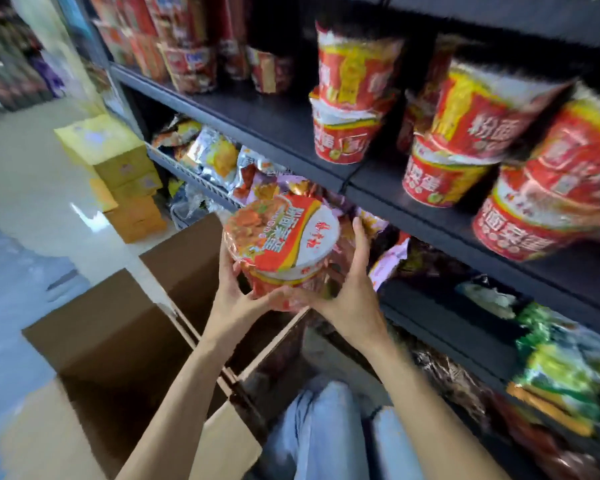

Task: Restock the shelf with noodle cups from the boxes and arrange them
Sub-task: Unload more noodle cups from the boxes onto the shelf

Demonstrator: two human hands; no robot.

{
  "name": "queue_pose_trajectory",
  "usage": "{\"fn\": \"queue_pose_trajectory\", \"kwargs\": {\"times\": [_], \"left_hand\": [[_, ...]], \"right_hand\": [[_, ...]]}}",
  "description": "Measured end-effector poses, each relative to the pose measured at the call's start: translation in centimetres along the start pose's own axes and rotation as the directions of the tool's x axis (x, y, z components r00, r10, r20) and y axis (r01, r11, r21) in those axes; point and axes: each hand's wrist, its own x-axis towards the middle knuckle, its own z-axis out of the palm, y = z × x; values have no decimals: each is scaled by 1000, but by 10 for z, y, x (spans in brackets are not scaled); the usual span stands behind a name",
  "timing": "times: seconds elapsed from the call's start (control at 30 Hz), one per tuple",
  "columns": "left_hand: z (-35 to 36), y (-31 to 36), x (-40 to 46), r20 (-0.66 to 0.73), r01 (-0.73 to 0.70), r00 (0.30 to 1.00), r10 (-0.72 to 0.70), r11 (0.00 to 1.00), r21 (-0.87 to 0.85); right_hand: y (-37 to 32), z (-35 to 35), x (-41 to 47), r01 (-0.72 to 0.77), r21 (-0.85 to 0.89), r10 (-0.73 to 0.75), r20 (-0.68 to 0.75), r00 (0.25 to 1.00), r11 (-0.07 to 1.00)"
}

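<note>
- Holding a red-and-white shrink-wrapped noodle cup (280,244) with both hands, above the open brown cardboard box (125,327) and in front of the dark metal shelf (371,178).
- Left hand (232,289) grips the cup's left side, fingers curled round the rim and wall, thumb under the base.
- Right hand (347,289) grips the right side, fingers spread wide up the far wall, thumb under the bottom edge.
- Cup is tilted, white-and-red lid facing the camera; it looks like two stacked cups in one wrap, cannot tell for sure.
- Cup is off the shelf, touching neither box nor board.
- Red noodle cups already on shelf (447,161) sit stacked two high at the right on the upper board; some lean.
- More red cups (191,64) stand further back at the left of the same board, bare board between the groups.
- Lower shelf holds foil snack bags (219,157) behind a wire rail.
- Yellow cartons (118,168) are stacked on the pale floor beside the shelf end.
- Person's knees in light blue jeans (329,434) at the bottom, next to the box.
</note>
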Motion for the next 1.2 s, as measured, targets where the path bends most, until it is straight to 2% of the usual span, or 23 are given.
{"fn": "queue_pose_trajectory", "kwargs": {"times": [0.1,0.23,0.37,0.47,0.57,0.7,0.77,0.9,1.0,1.1,1.2], "left_hand": [[43,3,16,53,-61,997,60,998,24],[88,5,41,50,-168,985,164,979,117],[117,18,61,-58,-244,964,259,951,191],[136,32,63,-89,-296,932,351,880,370],[156,37,54,1,-427,874,486,765,482],[188,42,25,139,-550,811,568,660,512],[209,47,7,233,-603,787,571,634,485],[255,54,-20,448,-612,773,450,715,338],[295,56,-32,559,-614,736,381,723,315],[338,53,-33,597,-599,727,339,738,312],[371,44,-15,568,-612,747,347,692,382]], "right_hand": [[-1,-53,-1,22,-38,-23,-20,1000,999],[-4,-95,14,97,-92,-100,-27,995,991],[-8,-114,36,146,-146,-156,-60,986,978],[-12,-128,36,118,-105,-128,-95,987,987],[-16,-147,14,73,-34,-77,-156,985,997],[-26,-183,-39,29,-16,-32,-267,963,999],[-33,-203,-69,13,-32,-23,-346,938,999],[-45,-245,-121,-16,-45,-10,-512,859,999],[-49,-278,-143,-52,-141,-43,-598,801,989],[-42,-308,-145,-138,-209,-31,-648,761,968],[-29,-333,-130,-214,-278,-43,-698,715,936]]}}
